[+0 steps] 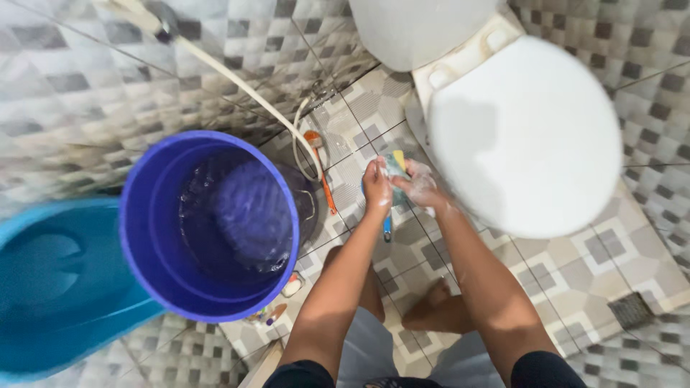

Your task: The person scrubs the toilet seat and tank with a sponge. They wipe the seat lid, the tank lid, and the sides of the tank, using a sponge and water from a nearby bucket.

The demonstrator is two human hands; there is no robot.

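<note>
Forearms run up from the bottom edge, knees and bare feet below them on the tiled floor (575,280). Far left: a teal tub (50,287), partly under a blue bucket (208,223) that holds water. A white hose (237,82) runs down the wall from top left and curls to the floor just right of the bucket, next to an orange-handled brush (323,179) lying on the tiles. Small bottles sit at the bucket's lower right edge, too small to make out. Centre: left hand (376,188) and right hand (422,185) meet just left of the toilet, both soapy. They hold a sponge (394,167), yellow and teal, between them; left fingers are curled closed on its left side, right fingers wrap its right side. A blue handle pokes out on the floor below the hands; can't tell what it belongs to. Right: white toilet (532,136) with lid down, cistern above it at the top edge. Floor drain (631,310) at lower right.
</note>
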